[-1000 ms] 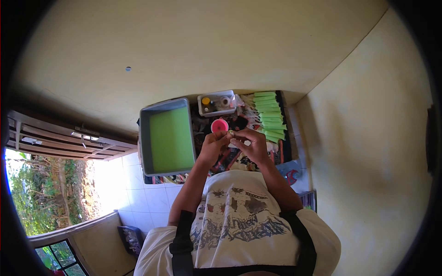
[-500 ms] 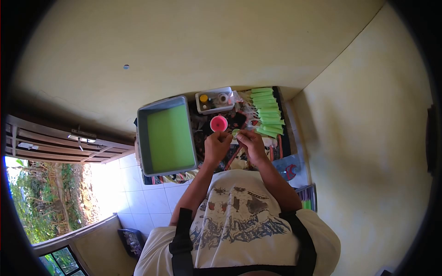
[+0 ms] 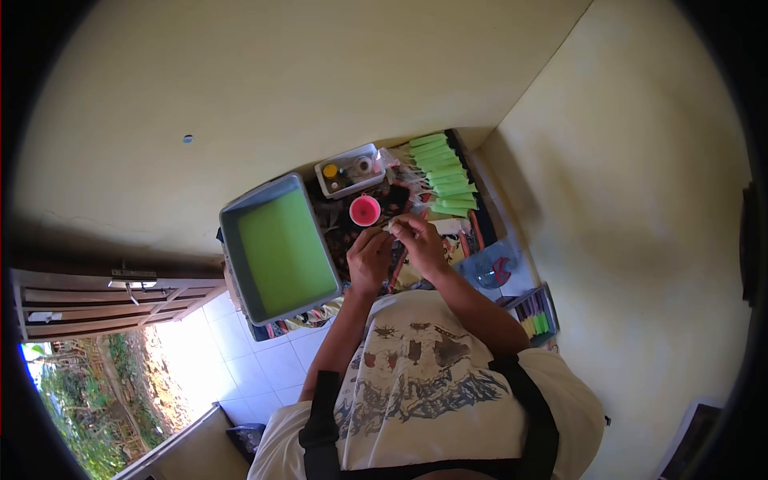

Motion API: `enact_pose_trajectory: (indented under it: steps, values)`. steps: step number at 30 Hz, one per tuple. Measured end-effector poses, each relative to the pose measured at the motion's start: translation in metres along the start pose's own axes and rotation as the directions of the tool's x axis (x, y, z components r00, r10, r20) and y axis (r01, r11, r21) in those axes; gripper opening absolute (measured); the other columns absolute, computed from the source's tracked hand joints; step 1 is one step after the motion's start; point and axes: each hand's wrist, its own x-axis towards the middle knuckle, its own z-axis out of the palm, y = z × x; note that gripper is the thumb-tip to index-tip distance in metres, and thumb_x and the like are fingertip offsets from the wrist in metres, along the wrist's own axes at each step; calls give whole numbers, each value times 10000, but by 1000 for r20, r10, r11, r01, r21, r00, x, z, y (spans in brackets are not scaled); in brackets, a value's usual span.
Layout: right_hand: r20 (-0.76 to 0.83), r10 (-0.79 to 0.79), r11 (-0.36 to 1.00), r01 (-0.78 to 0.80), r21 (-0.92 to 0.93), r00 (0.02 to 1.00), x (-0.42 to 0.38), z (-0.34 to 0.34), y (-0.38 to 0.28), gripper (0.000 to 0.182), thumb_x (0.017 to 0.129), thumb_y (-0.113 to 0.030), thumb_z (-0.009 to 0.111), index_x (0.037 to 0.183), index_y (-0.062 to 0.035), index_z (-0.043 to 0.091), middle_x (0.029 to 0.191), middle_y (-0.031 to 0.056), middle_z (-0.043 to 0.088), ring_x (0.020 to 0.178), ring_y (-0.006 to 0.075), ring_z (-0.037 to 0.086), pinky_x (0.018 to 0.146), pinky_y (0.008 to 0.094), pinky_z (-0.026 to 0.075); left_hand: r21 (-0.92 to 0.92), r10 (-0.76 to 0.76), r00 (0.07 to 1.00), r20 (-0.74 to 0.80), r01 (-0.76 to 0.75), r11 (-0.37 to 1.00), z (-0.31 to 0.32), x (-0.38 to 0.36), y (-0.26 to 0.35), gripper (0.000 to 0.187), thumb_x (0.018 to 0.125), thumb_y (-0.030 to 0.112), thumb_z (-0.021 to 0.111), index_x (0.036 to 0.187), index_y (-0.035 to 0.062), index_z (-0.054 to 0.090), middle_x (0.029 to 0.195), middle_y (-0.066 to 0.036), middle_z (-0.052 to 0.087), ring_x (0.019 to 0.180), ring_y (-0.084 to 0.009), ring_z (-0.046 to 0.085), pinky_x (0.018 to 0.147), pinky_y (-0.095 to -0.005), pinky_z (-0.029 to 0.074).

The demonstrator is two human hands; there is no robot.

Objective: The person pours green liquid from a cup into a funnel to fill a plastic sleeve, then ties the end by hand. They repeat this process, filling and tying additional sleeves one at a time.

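Note:
My left hand (image 3: 369, 261) and my right hand (image 3: 420, 242) meet in front of my chest, fingertips pinched close together. Between them shows a small pale bit of what looks like a thin plastic bag (image 3: 390, 227); most of it is hidden by the fingers. Just beyond the hands is a round cup-like container (image 3: 365, 210), pink-red inside with a pale rim. To the left stands a large grey tub (image 3: 230, 248) holding light green liquid (image 3: 288, 252). Several slim green-filled plastic bags (image 3: 444, 172) lie in a row at the right, their clear ends towards the middle.
A small whitish tray (image 3: 340, 194) against the wall holds a yellow-topped jar (image 3: 330, 171) and a roll (image 3: 364, 165). Patterned cloth covers the work surface. On the floor at right are a clear blue container (image 3: 493, 274) and a crate (image 3: 552, 308) with green and yellow items.
The view has turned, so the work surface appears tilted. My hands stay pinched together; a green bit seen beside the right fingers earlier is now hidden.

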Motion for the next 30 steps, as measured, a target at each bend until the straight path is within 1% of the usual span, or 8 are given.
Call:
enact_pose_trajectory:
  steps: [1,9,12,14,16,17,22,30]
  values:
    - [37,-42,982,48,-183,998,-2,-4,-2,190,1075,-161,697,1105,25,713,963,20,702,881,74,634,792,259,516,-12,-34,999,8,34,999,-1,0,-1,135,876,-20,825,1005,-27,786,1030,-145,750,839,-302,754,745,-379,612]
    - [-86,113,943,-79,323,990,-19,-5,13,241,1116,-242,650,1197,-15,654,832,-13,590,749,83,557,701,239,464,-85,-19,991,132,31,996,21,-14,-7,127,852,-43,813,969,-14,772,958,-152,737,824,-336,750,737,-394,607]
    - [-63,88,982,-76,172,994,-15,-32,29,269,1113,-240,659,1219,6,667,932,19,658,834,73,604,735,258,498,-87,-138,968,208,158,984,36,-16,-13,108,884,0,816,980,-18,772,947,-156,735,788,-316,750,720,-390,601]
    - [-100,-88,960,58,-273,991,-10,-62,33,440,973,-250,816,1318,-25,661,1125,97,737,1006,229,723,850,360,556,-78,-301,923,240,327,942,55,-14,-18,115,899,9,811,1000,-20,766,949,-159,737,764,-287,751,710,-375,599]
    - [94,-380,649,337,-682,920,-2,-95,18,564,885,-240,884,1362,-41,656,1238,134,750,1119,328,744,923,426,571,-288,-398,877,268,467,836,84,-15,-32,133,997,85,775,1025,-43,748,968,-123,756,783,-210,751,750,-340,633]
    - [144,-320,679,333,-654,936,1,-118,36,620,793,-212,928,1338,-50,682,1270,161,748,1165,420,717,990,489,560,-451,-478,820,315,572,685,101,-16,-38,147,1024,109,757,1034,-38,750,986,-112,757,818,-201,754,777,-344,647]
    - [123,-242,691,260,-674,963,33,-193,82,422,836,-143,859,1240,-80,755,1134,151,776,1085,385,731,942,484,552,-710,-628,649,429,672,209,185,-6,-63,207,1083,160,700,1081,-46,710,1105,-104,751,942,-212,762,890,-363,675]
    - [272,-164,456,318,-831,948,119,-275,168,314,793,-152,865,1101,-121,816,1104,66,760,1116,298,696,947,475,538,-467,-836,365,410,871,151,241,-28,-111,394,1060,277,727,1328,-11,732,1170,-55,761,1068,-173,733,917,-364,626]
